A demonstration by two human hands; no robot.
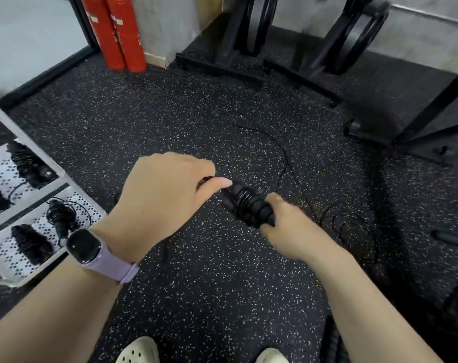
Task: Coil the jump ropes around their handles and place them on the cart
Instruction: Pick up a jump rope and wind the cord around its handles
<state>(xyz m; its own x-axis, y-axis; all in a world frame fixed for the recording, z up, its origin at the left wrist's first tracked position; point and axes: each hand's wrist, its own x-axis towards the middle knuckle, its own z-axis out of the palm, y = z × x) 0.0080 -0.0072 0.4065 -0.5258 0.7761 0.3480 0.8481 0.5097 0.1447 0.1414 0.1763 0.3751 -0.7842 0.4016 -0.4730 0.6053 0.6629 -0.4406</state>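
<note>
Speckled black rubber gym floor (196, 284). Both hands, left hand (159, 197) and right hand (288, 226), grip black jump rope handles (248, 205), centre; loose rope (353, 226) right. White cart (26, 205) left; red cylinders (117, 32) far.

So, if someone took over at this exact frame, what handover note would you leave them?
Right hand: shut on the ribbed black handles, held over the floor.
Left hand: pinching the thin rope at the handles' far end, mid-wrap.
Done: a few turns of rope sit on the handles; several coiled ropes already lie on the white cart at left.
Left: most of this rope trails loose on the floor to the right. Finish winding it, then set the bundle on the cart.
</note>
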